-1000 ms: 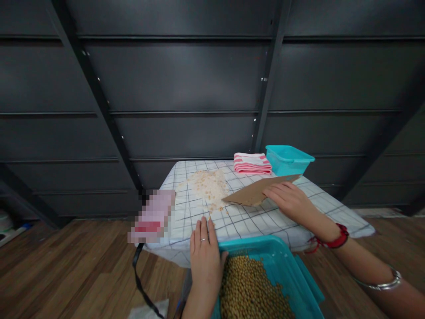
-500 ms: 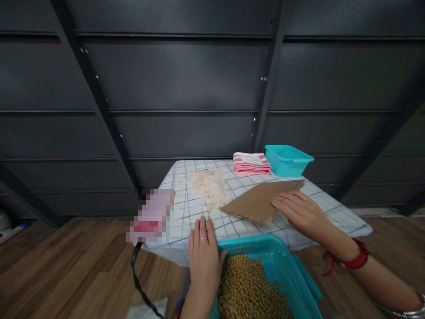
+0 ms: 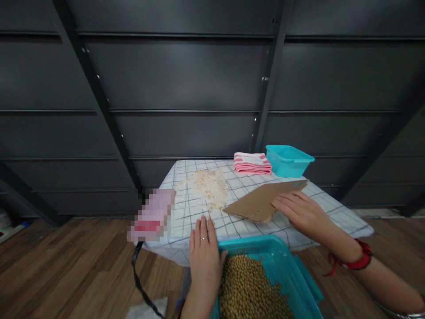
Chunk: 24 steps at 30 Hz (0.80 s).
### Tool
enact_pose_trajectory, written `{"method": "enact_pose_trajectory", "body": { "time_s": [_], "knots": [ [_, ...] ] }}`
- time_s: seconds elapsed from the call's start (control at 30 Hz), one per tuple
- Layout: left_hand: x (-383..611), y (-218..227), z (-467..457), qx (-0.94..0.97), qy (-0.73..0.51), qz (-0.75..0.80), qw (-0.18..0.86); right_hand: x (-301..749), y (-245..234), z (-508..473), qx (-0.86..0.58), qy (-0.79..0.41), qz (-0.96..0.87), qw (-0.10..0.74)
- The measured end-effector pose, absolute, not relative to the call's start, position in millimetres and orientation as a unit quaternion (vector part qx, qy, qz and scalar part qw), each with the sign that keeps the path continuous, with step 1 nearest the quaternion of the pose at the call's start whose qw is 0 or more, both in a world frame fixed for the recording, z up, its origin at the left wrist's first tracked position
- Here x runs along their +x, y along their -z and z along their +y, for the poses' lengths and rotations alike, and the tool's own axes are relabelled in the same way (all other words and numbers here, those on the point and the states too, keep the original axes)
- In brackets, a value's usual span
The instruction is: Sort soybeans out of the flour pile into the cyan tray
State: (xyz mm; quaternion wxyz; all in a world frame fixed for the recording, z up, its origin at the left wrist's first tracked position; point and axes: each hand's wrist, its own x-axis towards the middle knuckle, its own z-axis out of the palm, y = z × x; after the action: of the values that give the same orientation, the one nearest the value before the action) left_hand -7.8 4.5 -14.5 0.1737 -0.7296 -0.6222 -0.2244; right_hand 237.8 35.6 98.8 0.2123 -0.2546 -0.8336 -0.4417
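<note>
1. Beyond the bean tub [image 3: 252, 240], on the counter [image 3: 186, 223], we find the cardboard [image 3: 255, 201], tilted, one tip near pale crumbs [image 3: 212, 182].
2. The right hand [image 3: 300, 213], beyond the tub's right side, grips the cardboard, we judge to control its angle.
3. The left hand [image 3: 205, 259] lies flat, fingers extended, at the tub's far-left corner, likely bracing.

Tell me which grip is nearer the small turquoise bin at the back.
Right. The right grip is in front of the bin, on the cardboard; the left grip is farther off, front-left, by the large tub.
</note>
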Motion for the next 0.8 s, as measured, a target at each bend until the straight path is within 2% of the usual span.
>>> {"method": "enact_pose_trajectory", "body": {
  "time_s": [0.57, 0.8],
  "knots": [
    [-6, 13, 2, -0.728, 0.226, -0.627, 0.16, 237, -93, 32, -0.244, 0.447, -0.836, 0.203],
    [-8, 14, 2, -0.728, 0.232, -0.624, 0.16, 240, -94, 30, -0.262, 0.45, -0.824, 0.223]
  ]
}}
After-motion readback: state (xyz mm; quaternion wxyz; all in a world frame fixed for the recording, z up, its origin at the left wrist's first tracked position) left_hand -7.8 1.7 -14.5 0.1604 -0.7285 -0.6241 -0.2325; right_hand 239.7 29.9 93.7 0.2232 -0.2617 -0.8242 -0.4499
